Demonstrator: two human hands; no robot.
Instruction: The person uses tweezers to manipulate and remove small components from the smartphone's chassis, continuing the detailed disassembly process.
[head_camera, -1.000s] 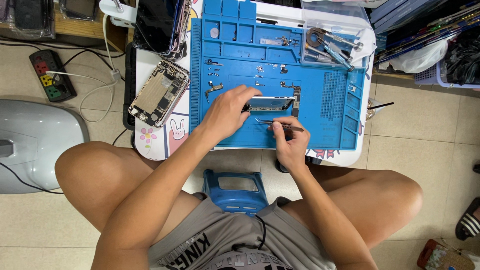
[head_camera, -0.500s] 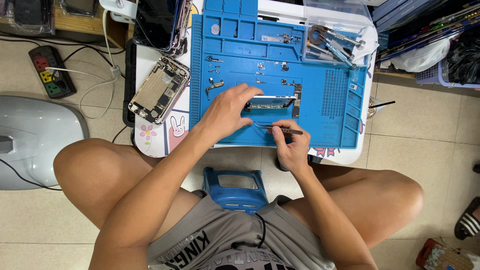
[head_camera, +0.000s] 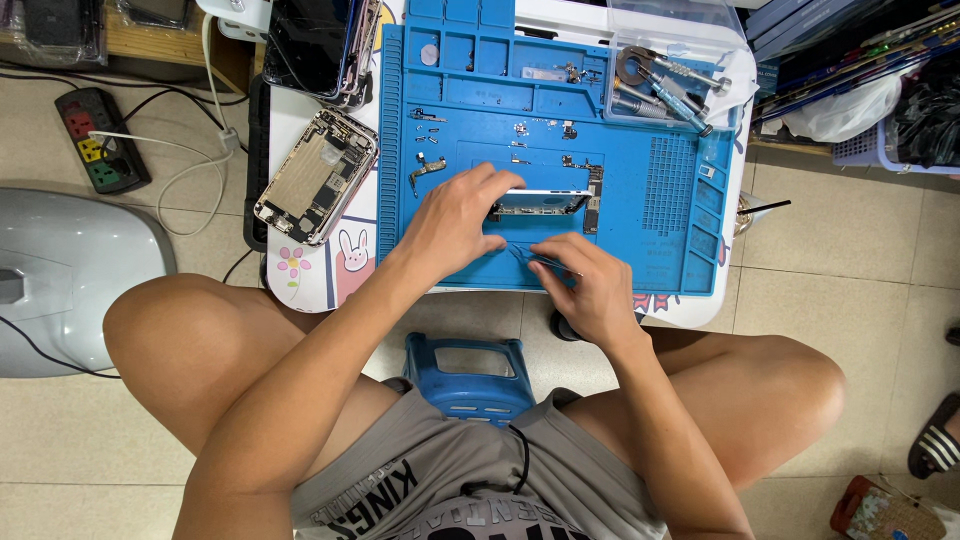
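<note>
The left hand (head_camera: 455, 215) lies flat-fingered on the blue mat (head_camera: 660, 250), its fingertips pressing on the near edge of a narrow phone board (head_camera: 545, 200) to pin it. The right hand (head_camera: 590, 285) sits just below the board, fingers pinched around thin tweezers (head_camera: 535, 258) whose tips point left across the mat; whether they grip anything is too small to tell.

The board lies mid-mat, its long side running left to right, with a dark strip (head_camera: 594, 187) touching its right end. Small screws and brackets (head_camera: 428, 172) are scattered on the mat above and to the left of the board. An opened phone shell (head_camera: 315, 178) rests off the mat's left edge on the surface (head_camera: 300, 285), and a clear tray of drivers (head_camera: 665, 85) sits at the mat's upper right.

To do this well, I judge the left hand should keep steady downward pressure so the board cannot slide, while the right heel stays planted on the mat for a steady tweezer tip. Work low and slow: loose screws near the board could be swept off by a sleeve or wrist.
</note>
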